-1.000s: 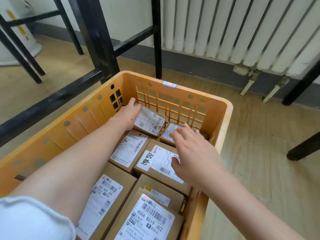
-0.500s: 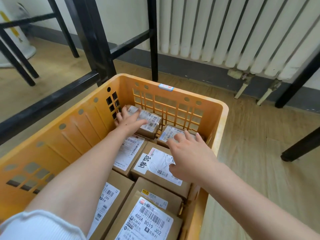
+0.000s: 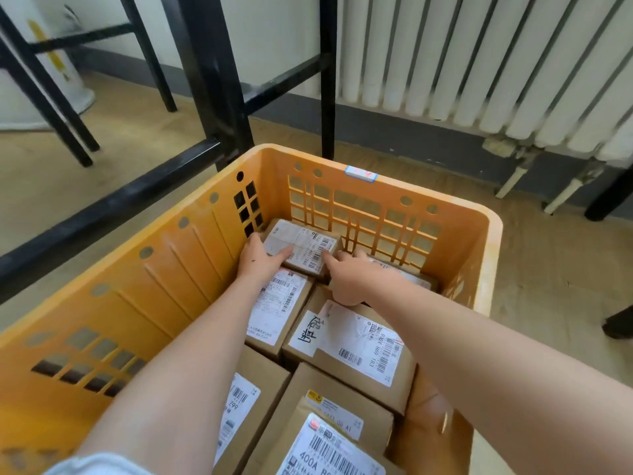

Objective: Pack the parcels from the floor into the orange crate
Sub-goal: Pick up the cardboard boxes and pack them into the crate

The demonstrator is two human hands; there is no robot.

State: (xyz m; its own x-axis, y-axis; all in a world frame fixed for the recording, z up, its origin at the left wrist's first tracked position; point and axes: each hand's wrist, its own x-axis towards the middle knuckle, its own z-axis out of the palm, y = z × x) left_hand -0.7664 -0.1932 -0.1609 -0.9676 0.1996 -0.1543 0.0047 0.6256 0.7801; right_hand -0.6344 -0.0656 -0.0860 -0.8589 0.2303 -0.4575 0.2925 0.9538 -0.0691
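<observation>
The orange crate (image 3: 178, 269) stands on the floor and holds several brown cardboard parcels with white labels. A small parcel (image 3: 303, 245) lies in the crate's far left corner. My left hand (image 3: 262, 260) holds its near left edge, thumb on top of the label. My right hand (image 3: 352, 281) reaches in beside it, with the index finger stretched out onto the small parcel's right side. Part of another small parcel (image 3: 411, 277) shows behind my right wrist. A larger parcel with black handwriting (image 3: 346, 341) lies below my right hand.
A black metal frame (image 3: 212, 73) stands right behind the crate's far left side. A white radiator (image 3: 479, 56) lines the wall beyond. Wooden floor (image 3: 555, 286) lies to the right, with a dark furniture foot (image 3: 620, 323) at the edge.
My left hand slid the small parcel flatter into the far left corner. My right hand moved left from the neighbouring parcel and put its index finger on the small one.
</observation>
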